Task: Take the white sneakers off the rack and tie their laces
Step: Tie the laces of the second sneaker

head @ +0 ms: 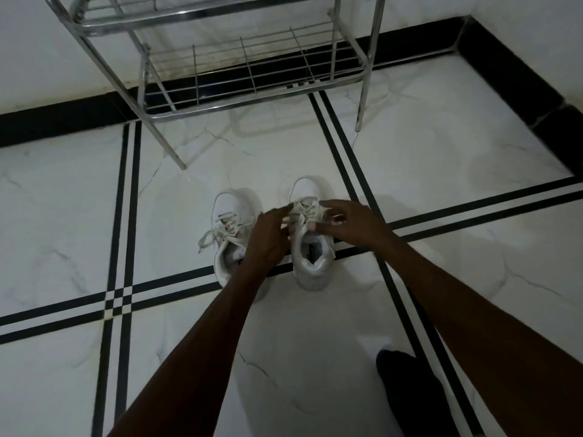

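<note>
Pair, white sneakers, sitting on the floor at six o'clock of the rack (252, 77): left hand (268, 238) and right hand (350, 223) are pinching the right sneaker's (310, 260) limp, probably slippery laces (303, 211), best gripped near their ends.

Two bare forearms come into the frame from the bottom edge, one from lower left of centre and one from the lower right, both without sleeves, watch or bracelet. The left hand (268, 239) and the right hand (350, 222) wear no gloves or rings, and pale fingernails show. At the lower right a foot in a dark sock (410, 389) shows.
</note>
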A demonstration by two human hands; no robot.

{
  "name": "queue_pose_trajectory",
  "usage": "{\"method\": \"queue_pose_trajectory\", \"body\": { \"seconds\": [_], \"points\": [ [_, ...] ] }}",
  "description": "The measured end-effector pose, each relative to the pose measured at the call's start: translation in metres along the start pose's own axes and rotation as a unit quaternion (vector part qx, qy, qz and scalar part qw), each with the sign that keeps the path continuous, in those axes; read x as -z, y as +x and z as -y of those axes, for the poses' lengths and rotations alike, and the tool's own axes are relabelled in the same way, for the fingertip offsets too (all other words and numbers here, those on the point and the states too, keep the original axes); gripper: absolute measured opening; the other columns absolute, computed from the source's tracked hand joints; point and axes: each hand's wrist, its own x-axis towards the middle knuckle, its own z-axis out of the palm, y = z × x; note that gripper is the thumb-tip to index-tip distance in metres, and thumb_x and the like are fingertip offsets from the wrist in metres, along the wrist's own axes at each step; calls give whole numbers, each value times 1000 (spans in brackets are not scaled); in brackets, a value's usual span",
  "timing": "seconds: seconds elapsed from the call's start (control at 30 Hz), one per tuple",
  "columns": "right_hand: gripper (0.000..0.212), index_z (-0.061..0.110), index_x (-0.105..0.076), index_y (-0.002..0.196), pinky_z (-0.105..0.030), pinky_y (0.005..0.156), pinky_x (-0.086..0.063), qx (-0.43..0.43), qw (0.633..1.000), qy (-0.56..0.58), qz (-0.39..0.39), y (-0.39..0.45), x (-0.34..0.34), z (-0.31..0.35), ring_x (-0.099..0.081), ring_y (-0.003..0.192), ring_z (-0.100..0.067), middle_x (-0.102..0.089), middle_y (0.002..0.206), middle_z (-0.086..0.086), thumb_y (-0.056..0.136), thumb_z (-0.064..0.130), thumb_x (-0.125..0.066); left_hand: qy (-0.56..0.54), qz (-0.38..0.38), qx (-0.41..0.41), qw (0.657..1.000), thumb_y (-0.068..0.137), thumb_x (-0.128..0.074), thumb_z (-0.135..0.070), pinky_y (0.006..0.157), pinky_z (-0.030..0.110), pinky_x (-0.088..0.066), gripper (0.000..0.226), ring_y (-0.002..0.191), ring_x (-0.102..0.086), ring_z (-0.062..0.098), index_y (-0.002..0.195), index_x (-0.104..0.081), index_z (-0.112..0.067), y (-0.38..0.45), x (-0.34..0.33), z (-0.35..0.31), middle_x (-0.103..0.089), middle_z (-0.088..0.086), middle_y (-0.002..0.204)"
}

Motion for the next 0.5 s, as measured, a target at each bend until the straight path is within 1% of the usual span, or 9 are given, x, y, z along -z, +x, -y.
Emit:
{"method": "queue_pose_trajectory", "body": {
  "seconds": [0.03, 0.1, 0.17, 0.23, 0.3, 0.37, 0.4, 0.47, 0.5],
  "points": [
    [71, 20, -62, 133, -27, 85, -56, 23, 999, -32, 0, -1, -5, 0, -66, 109, -17, -69, 121, 0, 71, 45, -86, -34, 4, 30, 999, 91, -64, 0, 91, 15, -42, 48, 122, -65, 26, 139, -62, -8, 0, -3, 1, -70, 15, 129],
    [67, 14, -68, 126, -37, 92, -56, 47, 995, -73, -44, -3, -9, -1, -70, 105, -23, -73, 117, -9, 68, 38, -89, -60, -8, 58, 996, 95, -62, -6, 87, 17, -46, 37, 117, -69, 21, 131, -69, -12, -2, -7, 4, -74, 12, 123],
    [55, 9, -72, 118, -38, 88, -56, 48, 996, -50, -59, -6, -7, -1, -71, 97, -24, -76, 108, -13, 69, 29, -90, -51, -37, 34, 997, 95, -65, -11, 81, 24, -50, 26, 106, -73, 21, 118, -76, -13, -3, -6, 6, -78, 11, 111],
    [38, 5, -76, 109, -35, 82, -58, 42, 997, -34, -59, -4, -3, -1, -72, 90, -23, -77, 101, -16, 75, 20, -85, -49, -45, 28, 997, 93, -67, -11, 79, 29, -53, 21, 99, -75, 22, 110, -80, -12, -3, -4, 3, -80, 12, 103],
    [27, 5, -76, 107, -31, 80, -57, 33, 997, -34, -65, -1, 2, -3, -72, 87, -20, -77, 102, -16, 83, 16, -79, -25, -44, 27, 998, 93, -67, -9, 80, 30, -52, 20, 99, -74, 27, 108, -80, -9, 0, -5, 3, -79, 16, 102],
    [22, 7, -78, 105, -27, 81, -56, 40, 994, -60, -86, 2, 5, -2, -71, 87, -16, -78, 103, -12, 86, 16, -76, 30, -42, 15, 999, 93, -65, -4, 78, 35, -47, 19, 96, -69, 37, 102, -81, -3, 3, -7, 4, -75, 24, 95],
    [19, 6, -79, 102, -23, 81, -55, 50, 991, -77, -95, 4, 5, -2, -71, 88, -16, -78, 101, -12, 86, 15, -76, 59, -41, 12, 997, 92, -64, -2, 74, 37, -44, 18, 91, -66, 40, 96, -81, -1, 3, -7, 6, -71, 26, 89],
    [12, 3, -80, 96, -15, 74, -51, 74, 986, -110, -103, 6, 6, -2, -70, 87, -13, -78, 97, -14, 86, 8, -74, 98, -49, 10, 994, 89, -62, 2, 66, 34, -36, 18, 82, -63, 41, 87, -79, -1, 4, -5, 11, -64, 23, 80],
    [11, 2, -79, 95, -17, 75, -52, 81, 983, -122, -109, 6, 5, -3, -70, 86, -14, -78, 95, -15, 86, 5, -73, 111, -51, 8, 993, 87, -62, 4, 65, 33, -33, 19, 81, -62, 42, 87, -79, -2, 5, -3, 13, -65, 23, 79]
  ]
}}
